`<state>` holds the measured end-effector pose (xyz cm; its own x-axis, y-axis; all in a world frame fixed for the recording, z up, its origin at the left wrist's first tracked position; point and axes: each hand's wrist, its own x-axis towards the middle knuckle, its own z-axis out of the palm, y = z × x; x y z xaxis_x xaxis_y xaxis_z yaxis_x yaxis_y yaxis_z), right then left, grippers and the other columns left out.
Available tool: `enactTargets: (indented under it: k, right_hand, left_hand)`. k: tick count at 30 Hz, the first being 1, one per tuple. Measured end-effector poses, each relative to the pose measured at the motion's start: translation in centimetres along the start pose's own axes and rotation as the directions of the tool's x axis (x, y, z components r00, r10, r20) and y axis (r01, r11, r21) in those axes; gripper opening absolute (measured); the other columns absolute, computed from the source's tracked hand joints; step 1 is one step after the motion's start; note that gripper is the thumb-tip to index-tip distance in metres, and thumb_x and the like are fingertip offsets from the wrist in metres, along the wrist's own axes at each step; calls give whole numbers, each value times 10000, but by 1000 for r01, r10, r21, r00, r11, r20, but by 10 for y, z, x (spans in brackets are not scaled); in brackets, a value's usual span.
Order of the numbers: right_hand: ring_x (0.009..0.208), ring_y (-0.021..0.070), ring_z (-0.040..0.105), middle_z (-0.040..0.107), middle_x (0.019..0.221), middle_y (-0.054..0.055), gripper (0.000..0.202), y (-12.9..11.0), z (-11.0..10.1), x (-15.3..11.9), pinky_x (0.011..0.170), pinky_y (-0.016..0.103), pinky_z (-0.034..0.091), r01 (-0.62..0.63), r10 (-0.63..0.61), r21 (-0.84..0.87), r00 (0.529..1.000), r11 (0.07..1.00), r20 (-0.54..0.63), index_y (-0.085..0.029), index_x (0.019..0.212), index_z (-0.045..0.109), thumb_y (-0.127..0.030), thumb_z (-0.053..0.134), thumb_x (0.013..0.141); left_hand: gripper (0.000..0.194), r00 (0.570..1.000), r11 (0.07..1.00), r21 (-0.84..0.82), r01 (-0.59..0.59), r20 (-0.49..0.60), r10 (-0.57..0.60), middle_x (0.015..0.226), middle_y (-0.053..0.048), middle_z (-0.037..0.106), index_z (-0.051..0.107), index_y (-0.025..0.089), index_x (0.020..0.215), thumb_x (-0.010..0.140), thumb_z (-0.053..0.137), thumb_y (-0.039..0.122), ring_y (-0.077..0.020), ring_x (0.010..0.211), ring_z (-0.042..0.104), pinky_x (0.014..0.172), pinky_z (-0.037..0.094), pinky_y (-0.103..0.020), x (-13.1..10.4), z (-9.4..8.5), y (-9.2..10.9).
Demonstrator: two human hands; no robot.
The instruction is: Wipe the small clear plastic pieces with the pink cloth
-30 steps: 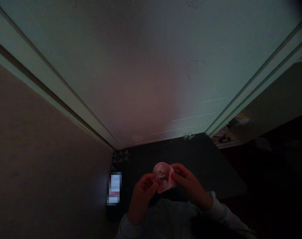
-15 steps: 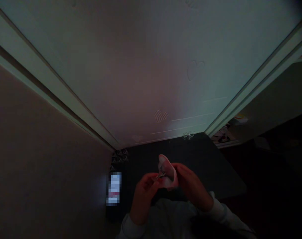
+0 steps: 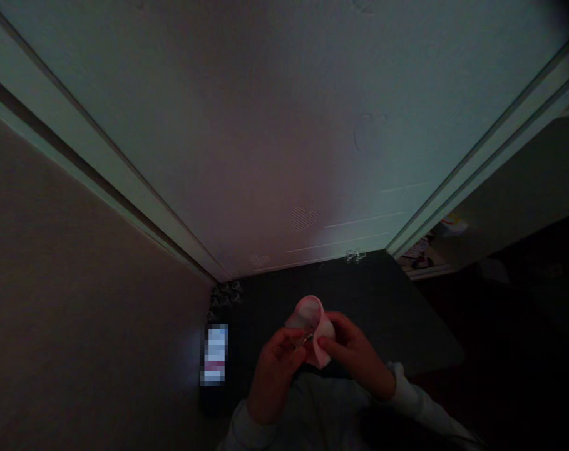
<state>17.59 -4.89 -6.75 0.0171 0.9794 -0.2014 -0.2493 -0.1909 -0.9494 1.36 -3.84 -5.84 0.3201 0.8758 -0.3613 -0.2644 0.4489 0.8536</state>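
In the dim light a pink and white cloth (image 3: 310, 310) is bunched in my right hand (image 3: 354, 351), with the thumb pressed on its near side. My left hand (image 3: 277, 366) pinches a small clear, shiny piece (image 3: 304, 339) whose exact kind I cannot make out. The piece lies against the inner fold of the cloth, which curves around it. Both hands are close together above the dark table (image 3: 378, 307). The fingers of my right hand behind the cloth are partly hidden.
Several small clear pieces (image 3: 225, 293) stand at the table's back left corner, and a few more clear pieces (image 3: 355, 255) by the back edge. A lit phone-like screen (image 3: 214, 354), blurred, is at left. A pale panel with hearts (image 3: 304, 218) rises behind; a shelf (image 3: 427, 260) holds items at right.
The cloth has turned and folded more around the clear piece. My right thumb has come over to its near side. My left hand has shifted only slightly.
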Motion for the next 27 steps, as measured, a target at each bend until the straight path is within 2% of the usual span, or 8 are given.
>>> enactTargets:
  k: [4, 7, 10, 14, 18, 22, 27]
  right_hand:
    - [711, 193, 554, 605, 793, 1, 301, 0, 2, 0, 639, 302, 455, 9, -14, -79, 998, 997, -63, -215, 893, 624, -274, 726, 616]
    - [690, 186, 527, 577, 759, -7, 275, -2, 3, 1, 623, 295, 443, 22, -28, -99, 998, 995, -59, -213, 862, 628, -272, 717, 609]
    - [689, 196, 520, 570, 741, -5, 254, -5, 2, 2, 621, 304, 439, 30, -37, -144, 998, 989, -45, -220, 837, 637, -273, 716, 602]
    - [754, 224, 542, 591, 760, 8, 194, -12, 0, 3, 695, 328, 435, 89, -95, -240, 995, 967, -12, -221, 770, 643, -267, 723, 600]
    - [681, 182, 502, 512, 689, -13, 100, -19, -2, 4, 641, 292, 403, 146, -132, -259, 989, 955, 71, -199, 663, 618, -266, 692, 651]
    - [657, 154, 458, 458, 685, -23, 121, -19, -4, 3, 595, 261, 374, 166, -131, -248, 980, 954, 150, -190, 622, 591, -256, 654, 701]
    - [678, 154, 450, 452, 703, -23, 86, -18, -7, 3, 612, 258, 376, 182, -154, -190, 976, 965, 154, -184, 636, 585, -224, 639, 689]
  left_hand:
    - [221, 1000, 999, 46, 15, 21, -16, 769, -5, 696, 665, 185, 882, 675, 719, 238, -161, 703, 614, 643, 453, -252, -1, 1, 4]
    - [269, 1000, 995, 103, 17, 6, -18, 744, -2, 683, 672, 178, 884, 637, 750, 250, -156, 676, 596, 616, 435, -245, -2, 1, 6]
    - [295, 1000, 997, 82, 8, 16, -9, 745, -6, 688, 675, 176, 862, 601, 778, 268, -157, 674, 595, 621, 435, -247, -2, 2, 9]
    - [289, 1000, 998, 62, 2, 31, -4, 726, -2, 695, 680, 187, 848, 596, 793, 274, -157, 674, 603, 622, 445, -245, -4, 3, 13]
    - [295, 999, 997, 77, -26, 26, 24, 725, 0, 697, 690, 192, 850, 600, 800, 304, -155, 662, 600, 606, 442, -240, -5, 0, 14]
    - [321, 998, 996, 84, -28, 53, 24, 735, -8, 697, 703, 187, 853, 596, 802, 352, -170, 678, 606, 621, 443, -255, -6, -3, 16]
    - [313, 997, 995, 88, -44, 73, 37, 771, -19, 702, 707, 178, 838, 586, 806, 336, -181, 726, 614, 666, 460, -272, -5, 3, 22]
